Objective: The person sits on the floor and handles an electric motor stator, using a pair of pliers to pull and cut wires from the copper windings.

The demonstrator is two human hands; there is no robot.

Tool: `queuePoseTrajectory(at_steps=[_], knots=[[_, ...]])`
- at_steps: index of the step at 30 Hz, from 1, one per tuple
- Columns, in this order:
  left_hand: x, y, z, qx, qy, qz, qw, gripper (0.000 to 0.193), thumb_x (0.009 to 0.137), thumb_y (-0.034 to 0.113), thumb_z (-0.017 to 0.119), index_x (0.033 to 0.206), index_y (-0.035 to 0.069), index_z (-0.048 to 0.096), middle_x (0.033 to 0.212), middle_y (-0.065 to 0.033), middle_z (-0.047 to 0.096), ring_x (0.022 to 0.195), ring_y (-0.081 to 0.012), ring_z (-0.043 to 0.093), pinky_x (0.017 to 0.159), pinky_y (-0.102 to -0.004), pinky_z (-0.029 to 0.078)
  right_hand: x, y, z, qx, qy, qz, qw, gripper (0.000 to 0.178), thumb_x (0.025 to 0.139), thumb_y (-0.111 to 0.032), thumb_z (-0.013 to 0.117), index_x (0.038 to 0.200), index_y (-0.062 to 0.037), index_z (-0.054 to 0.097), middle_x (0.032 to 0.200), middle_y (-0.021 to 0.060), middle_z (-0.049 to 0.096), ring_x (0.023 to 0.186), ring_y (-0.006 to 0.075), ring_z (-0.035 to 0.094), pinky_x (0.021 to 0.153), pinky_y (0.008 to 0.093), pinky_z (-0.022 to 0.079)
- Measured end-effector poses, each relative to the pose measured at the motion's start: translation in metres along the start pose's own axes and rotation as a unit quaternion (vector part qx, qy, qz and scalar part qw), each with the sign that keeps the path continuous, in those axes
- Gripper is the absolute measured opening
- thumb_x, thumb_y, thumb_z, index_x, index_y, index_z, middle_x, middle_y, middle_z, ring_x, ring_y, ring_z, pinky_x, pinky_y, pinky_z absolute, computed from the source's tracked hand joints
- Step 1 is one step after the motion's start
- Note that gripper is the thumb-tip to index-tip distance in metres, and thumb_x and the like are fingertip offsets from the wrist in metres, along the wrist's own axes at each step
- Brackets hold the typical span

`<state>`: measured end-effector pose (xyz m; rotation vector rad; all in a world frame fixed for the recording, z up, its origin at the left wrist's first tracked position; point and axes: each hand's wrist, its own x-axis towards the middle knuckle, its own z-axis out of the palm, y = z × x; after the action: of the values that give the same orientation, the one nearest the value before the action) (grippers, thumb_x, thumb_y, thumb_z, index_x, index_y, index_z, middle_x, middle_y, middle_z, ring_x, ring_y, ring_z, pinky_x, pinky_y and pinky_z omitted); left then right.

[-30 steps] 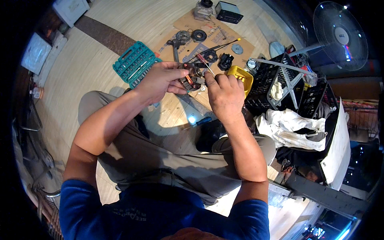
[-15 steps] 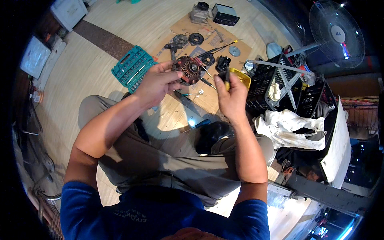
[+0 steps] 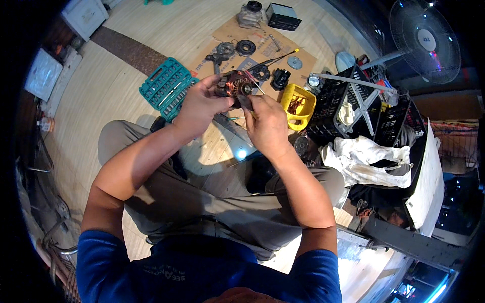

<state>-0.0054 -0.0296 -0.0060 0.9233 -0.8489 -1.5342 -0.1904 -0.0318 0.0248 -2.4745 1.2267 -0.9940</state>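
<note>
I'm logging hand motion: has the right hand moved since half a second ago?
Yes: left, away from the yellow container; the right hand is now close by the copper-wound part in the left hand.

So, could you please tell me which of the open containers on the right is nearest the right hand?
The small yellow container, beside the right hand, with copper-coloured pieces inside; the black crates stand farther right.
</note>
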Motion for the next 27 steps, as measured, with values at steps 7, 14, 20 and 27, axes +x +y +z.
queuePoseTrajectory(at_steps=[7,14,20,27], knots=[[-0.007,0.009,0.008,0.053,0.016,0.024,0.998,0.060,0.083,-0.007,0.063,0.136,-0.009,0.035,0.104,-0.0109,0.063,0.091,-0.0140,0.064,0.083,-0.0268,0.053,0.005,-0.007,-0.003,-0.059,0.003,-0.027,0.998,0.024,0.072,-0.006,0.072,0.093,-0.0013,0.063,0.079,0.0154,0.060,0.072,0.0354,0.060,0.067,0.0423,0.049],[-0.007,0.007,0.005,0.050,0.025,0.027,0.998,0.058,0.083,-0.007,0.062,0.134,-0.008,0.036,0.105,-0.0120,0.063,0.093,-0.0159,0.065,0.084,-0.0277,0.054,0.005,-0.010,0.000,-0.081,0.015,-0.037,0.996,0.025,0.071,-0.006,0.071,0.095,-0.0023,0.063,0.081,0.0148,0.060,0.074,0.0349,0.060,0.068,0.0420,0.048],[0.000,0.018,0.003,-0.090,0.008,-0.010,0.996,0.046,0.085,-0.005,0.058,0.129,-0.004,0.042,0.114,-0.0155,0.063,0.103,-0.0230,0.064,0.089,-0.0358,0.055,0.006,-0.002,0.002,-0.015,0.019,0.040,0.999,0.019,0.079,-0.005,0.067,0.095,-0.0003,0.060,0.082,0.0184,0.060,0.075,0.0386,0.059,0.068,0.0453,0.047],[0.003,0.026,-0.004,-0.166,-0.087,-0.013,0.982,0.043,0.088,-0.003,0.053,0.130,-0.004,0.041,0.121,-0.0187,0.059,0.108,-0.0273,0.063,0.092,-0.0392,0.054,0.009,-0.006,-0.003,0.121,0.007,0.117,0.986,0.012,0.087,-0.008,0.060,0.095,0.0012,0.056,0.086,0.0222,0.059,0.080,0.0421,0.059,0.071,0.0471,0.048]])
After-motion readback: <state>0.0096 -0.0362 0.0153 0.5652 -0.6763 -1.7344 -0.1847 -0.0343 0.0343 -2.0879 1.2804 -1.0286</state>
